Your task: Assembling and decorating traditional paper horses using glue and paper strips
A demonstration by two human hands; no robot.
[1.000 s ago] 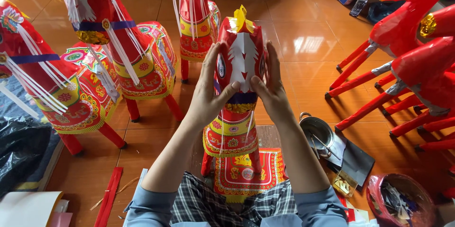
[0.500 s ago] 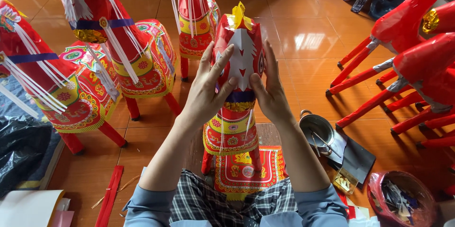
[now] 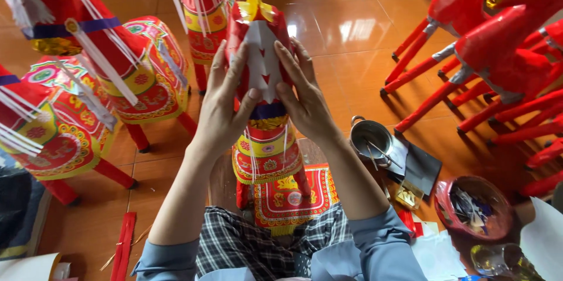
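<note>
Two bare hands clasp one red paper horse figure (image 3: 264,117) at its head, directly above the person's plaid lap. Left hand (image 3: 226,102) presses flat on the figure's left flank, fingers spread and pointing up; right hand (image 3: 302,93) mirrors it on the opposite flank, thumb laid on the white paper strip (image 3: 262,61) down the front. Figure stands upright, its red-and-yellow patterned saddle cloth (image 3: 287,196) hanging below the hands. Left of the figure, finished decorated horses (image 3: 111,75) stand close together on the orange tiled floor (image 3: 346,29). Right of the figure, near it, sits a small metal pot (image 3: 369,137); beyond that lie undecorated red horse frames (image 3: 498,46), and a red bowl of scraps (image 3: 472,207) lower right.
</note>
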